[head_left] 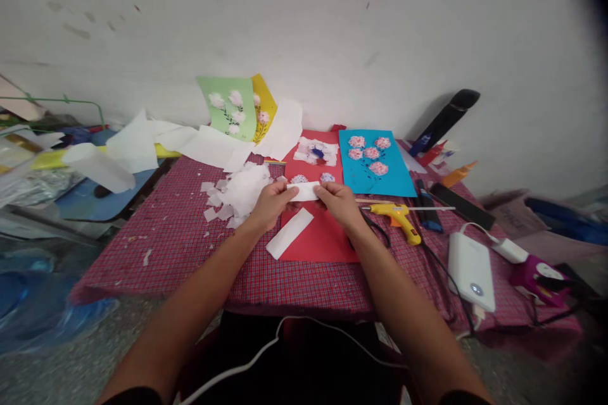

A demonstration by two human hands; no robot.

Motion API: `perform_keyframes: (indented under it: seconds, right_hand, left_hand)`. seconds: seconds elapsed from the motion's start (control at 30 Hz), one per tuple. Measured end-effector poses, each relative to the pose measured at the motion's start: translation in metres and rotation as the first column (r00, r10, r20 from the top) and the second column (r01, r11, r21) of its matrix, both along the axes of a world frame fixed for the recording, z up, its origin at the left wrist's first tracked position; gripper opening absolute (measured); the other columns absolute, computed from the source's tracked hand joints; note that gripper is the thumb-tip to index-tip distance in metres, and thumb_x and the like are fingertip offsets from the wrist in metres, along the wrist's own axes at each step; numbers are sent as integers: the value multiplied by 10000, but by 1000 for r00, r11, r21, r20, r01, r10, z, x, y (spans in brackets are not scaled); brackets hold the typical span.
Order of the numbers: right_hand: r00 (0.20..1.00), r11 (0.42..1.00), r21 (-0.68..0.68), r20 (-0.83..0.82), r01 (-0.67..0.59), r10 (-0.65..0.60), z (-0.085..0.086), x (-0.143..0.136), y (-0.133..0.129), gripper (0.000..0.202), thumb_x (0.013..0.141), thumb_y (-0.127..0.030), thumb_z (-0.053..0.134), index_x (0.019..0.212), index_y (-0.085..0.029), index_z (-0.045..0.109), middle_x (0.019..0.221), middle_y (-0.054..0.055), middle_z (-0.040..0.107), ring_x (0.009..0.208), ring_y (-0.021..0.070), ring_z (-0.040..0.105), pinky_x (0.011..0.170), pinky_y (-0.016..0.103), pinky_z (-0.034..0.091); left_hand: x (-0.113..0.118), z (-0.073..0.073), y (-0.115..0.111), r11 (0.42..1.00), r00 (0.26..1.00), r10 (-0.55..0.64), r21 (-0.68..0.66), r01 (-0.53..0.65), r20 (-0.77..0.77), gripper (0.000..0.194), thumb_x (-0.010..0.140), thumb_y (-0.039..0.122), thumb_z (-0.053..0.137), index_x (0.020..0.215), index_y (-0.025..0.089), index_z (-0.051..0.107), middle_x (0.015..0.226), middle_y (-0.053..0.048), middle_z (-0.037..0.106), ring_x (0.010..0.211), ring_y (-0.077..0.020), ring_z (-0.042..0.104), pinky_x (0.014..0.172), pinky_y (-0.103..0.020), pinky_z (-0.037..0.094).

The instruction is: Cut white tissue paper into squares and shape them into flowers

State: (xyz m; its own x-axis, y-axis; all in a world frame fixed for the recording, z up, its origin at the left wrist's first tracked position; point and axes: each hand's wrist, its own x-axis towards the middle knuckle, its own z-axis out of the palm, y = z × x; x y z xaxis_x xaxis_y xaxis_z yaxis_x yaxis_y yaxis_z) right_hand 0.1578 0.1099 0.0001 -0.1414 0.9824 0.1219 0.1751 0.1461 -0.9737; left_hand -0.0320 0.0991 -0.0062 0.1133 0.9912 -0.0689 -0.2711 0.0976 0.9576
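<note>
A small white paper strip (304,191) is stretched between my two hands above a red sheet (327,234). My left hand (274,202) pinches its left end, and my right hand (336,199) pinches the right end. Just below, a longer white strip (289,234) lies slanted across the red sheet's left edge. Behind the hands, small speckled paper flowers (327,178) and a stained white tissue (317,152) rest on the red sheet. A heap of white paper pieces (242,193) is left of my left hand.
A yellow glue gun (401,218) and a white power bank (471,271) lie at the right. Behind stand a blue sheet with pink flowers (375,164) and a green flower sheet (228,107). Orange and black bottles are at the back right, and a paper roll (97,166) is left.
</note>
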Motion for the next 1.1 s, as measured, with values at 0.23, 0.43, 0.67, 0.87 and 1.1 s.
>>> perform_keyframes:
  seconds: [0.23,0.43,0.67,0.87,1.1]
  right_hand:
    - [994,999,-34,-102,-33,29,5,-2,-3,310,736,-471,756,739,-191,621,584,-36,583,528,119,475,536,262,365]
    - [1000,1000,-14,-14,-21,21,5,-1,-3,323,795,-474,696,663,-203,579,555,-25,580,521,129,473,537,268,359]
    - [999,999,40,37,-29,27,3,1,-2,337,876,-495,619,711,-201,628,585,-17,597,552,141,496,560,272,390]
    - [1000,999,24,4,-31,31,-1,-1,-2,327,886,-494,605,766,-193,646,579,-26,588,536,133,495,548,267,383]
    - [985,996,87,173,-1,-14,27,10,-5,229,900,-396,562,976,-209,669,749,5,686,630,157,575,609,277,419]
  left_hand:
    - [-1,-2,0,999,999,-51,13,50,11,318,751,347,809,925,122,668,875,-68,706,680,-144,674,610,-274,572]
    - [0,-2,0,999,999,-48,15,48,-9,301,737,338,812,891,120,672,810,-51,687,634,-131,644,593,-274,558]
    - [0,0,-1,999,999,-39,30,39,8,285,729,324,818,829,143,622,799,-39,676,636,-131,639,588,-273,542]
    - [-1,0,-1,997,998,-63,33,63,8,290,733,331,815,861,131,648,786,-33,677,632,-125,635,608,-275,549]
    - [1,2,-1,1000,999,-12,-3,12,48,298,696,313,820,845,141,628,869,-46,688,753,-169,673,632,-305,585]
